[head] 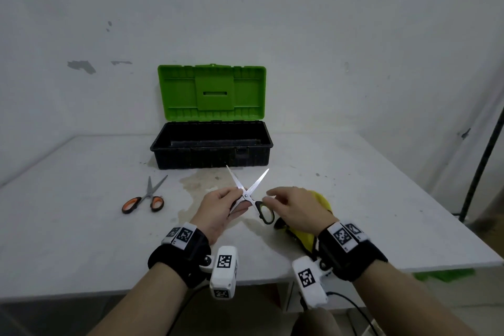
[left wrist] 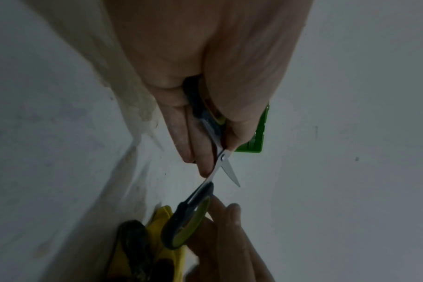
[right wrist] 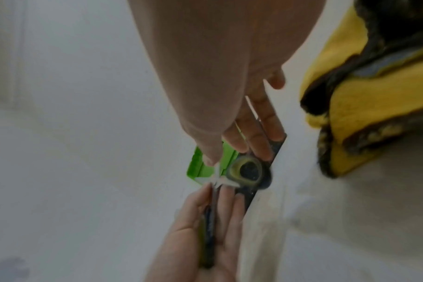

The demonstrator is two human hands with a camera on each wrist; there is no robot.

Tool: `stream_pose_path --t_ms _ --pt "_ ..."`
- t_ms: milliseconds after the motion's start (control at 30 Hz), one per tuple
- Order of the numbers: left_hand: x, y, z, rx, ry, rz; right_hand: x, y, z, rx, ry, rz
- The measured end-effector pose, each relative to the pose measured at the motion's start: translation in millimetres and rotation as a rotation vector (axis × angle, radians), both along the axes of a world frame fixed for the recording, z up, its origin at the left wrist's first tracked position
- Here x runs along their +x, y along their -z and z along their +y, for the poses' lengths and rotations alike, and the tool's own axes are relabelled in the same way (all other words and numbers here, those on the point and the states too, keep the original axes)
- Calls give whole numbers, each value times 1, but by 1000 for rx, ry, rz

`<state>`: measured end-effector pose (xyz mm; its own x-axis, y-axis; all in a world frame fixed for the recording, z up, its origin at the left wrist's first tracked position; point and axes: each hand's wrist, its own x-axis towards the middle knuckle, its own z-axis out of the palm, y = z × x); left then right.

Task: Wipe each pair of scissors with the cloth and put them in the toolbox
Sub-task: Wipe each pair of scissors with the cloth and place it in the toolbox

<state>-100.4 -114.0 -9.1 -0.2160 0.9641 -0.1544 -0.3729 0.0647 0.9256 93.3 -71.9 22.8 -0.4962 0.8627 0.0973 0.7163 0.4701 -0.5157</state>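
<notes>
My left hand (head: pixel 235 200) grips one handle of the green-and-black scissors (head: pixel 246 195) and pinches near the pivot, holding them above the table with the blades spread in an X. The fingers of my right hand (head: pixel 270 198) lie straight against the other handle loop (right wrist: pixel 248 169). In the left wrist view the scissors (left wrist: pixel 222 158) run from my palm out to that loop. A yellow cloth (head: pixel 323 200) with dark stains lies on the table under my right hand. Orange-handled scissors (head: pixel 150 189) lie at the left. The toolbox (head: pixel 191 158) stands with its green lid (head: pixel 211 93) up.
The toolbox sits at the back of the white table against the wall. A brownish stain (head: pixel 201 183) spreads in front of it. A dark stand pole (head: pixel 482 161) rises at the right, past the table's edge.
</notes>
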Motion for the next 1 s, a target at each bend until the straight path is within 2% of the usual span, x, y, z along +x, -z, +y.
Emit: stream_pose_path --t_ms 100,200,267,367,467,600,1000 --pt "6 -4 2 16 17 -27 -4 1 -6 -319 -62 278" --pt "6 -5 2 23 6 -42 0 2 -5 -433 -36 438" --pt "0 -4 1 11 4 -34 4 0 -2 -429 3 495" --pt "-9 -1 -3 -5 12 70 8 -2 4 -415 67 537" --pt "-13 0 -6 -11 18 182 6 -2 7 -398 68 533" --pt "-16 -2 -9 -31 46 241 -4 1 8 -354 75 551" --pt "-10 2 -4 -30 -20 216 -46 8 2 -302 143 748"
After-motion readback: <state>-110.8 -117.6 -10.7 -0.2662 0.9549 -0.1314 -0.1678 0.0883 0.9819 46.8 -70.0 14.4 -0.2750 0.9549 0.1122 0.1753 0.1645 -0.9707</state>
